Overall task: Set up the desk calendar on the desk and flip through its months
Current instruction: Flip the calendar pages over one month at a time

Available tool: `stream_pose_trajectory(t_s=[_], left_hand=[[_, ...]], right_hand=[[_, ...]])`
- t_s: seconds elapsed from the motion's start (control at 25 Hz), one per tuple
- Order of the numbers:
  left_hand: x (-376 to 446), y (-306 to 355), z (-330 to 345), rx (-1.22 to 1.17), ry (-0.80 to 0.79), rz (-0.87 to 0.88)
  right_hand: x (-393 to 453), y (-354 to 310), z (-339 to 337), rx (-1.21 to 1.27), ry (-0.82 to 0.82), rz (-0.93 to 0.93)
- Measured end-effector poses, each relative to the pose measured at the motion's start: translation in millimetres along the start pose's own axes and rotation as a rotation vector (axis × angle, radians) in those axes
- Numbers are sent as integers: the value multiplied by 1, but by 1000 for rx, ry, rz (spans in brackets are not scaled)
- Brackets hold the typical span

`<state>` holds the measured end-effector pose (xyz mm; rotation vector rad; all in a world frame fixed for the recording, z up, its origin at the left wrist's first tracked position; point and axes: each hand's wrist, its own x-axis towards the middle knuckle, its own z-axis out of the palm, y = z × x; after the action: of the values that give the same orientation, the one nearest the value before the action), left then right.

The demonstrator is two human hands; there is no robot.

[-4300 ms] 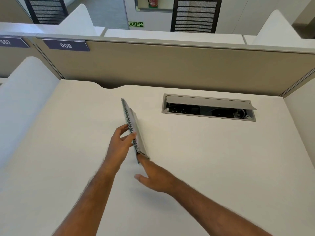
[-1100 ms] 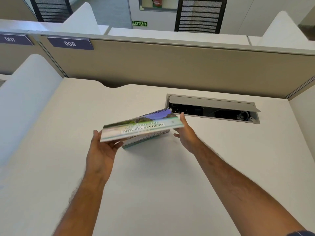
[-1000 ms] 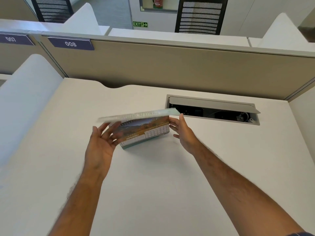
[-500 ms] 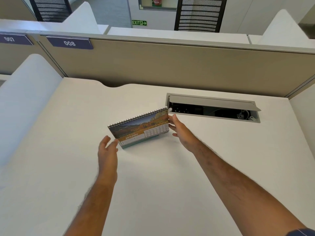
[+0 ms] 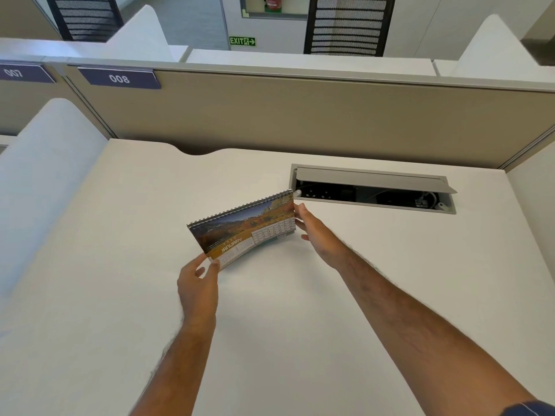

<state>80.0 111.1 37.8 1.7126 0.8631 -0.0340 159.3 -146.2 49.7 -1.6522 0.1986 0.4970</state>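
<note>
The spiral-bound desk calendar (image 5: 244, 225) stands on the white desk (image 5: 300, 310), its front page showing a landscape photo and the word JANUARY. My left hand (image 5: 198, 283) pinches the lower left corner of that page between thumb and fingers, and the corner is lifted off the stand. My right hand (image 5: 315, 232) steadies the calendar's right edge, fingers spread against it. The wire binding runs along the top edge.
An open cable tray (image 5: 372, 187) with a raised grey lid is set into the desk just behind and right of the calendar. A beige partition (image 5: 300, 115) closes the back, and a white rounded divider (image 5: 45, 163) stands along the left side.
The cover page went over the back, leaving January in front. My left hand then returned and took hold of the January page's lower left corner, lifting it. My right hand stayed at the right edge.
</note>
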Motion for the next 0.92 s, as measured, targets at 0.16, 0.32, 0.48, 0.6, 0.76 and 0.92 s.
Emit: stream_pose_trajectory(t_s=[0.16,0.32,0.48,0.6,0.76,0.92], left_hand=[[1,1,-5,-43,70,65],[-1,2,-12,-116,70,82],[0,-1,-15,-103,60,90],[1,-2,-15,-41,16,51],[0,4,-21,-163,-243,-4],[1,24,-33,-362,-439,30]], right_hand=[[0,0,1,-25,-3,-15],[-2,-2,2,-32,17,-10],[-2,-3,1,-28,30,17],[-2,-2,-1,-34,34,26],[-2,-4,-3,-26,31,35],[-1,-4,-7,17,29,47]])
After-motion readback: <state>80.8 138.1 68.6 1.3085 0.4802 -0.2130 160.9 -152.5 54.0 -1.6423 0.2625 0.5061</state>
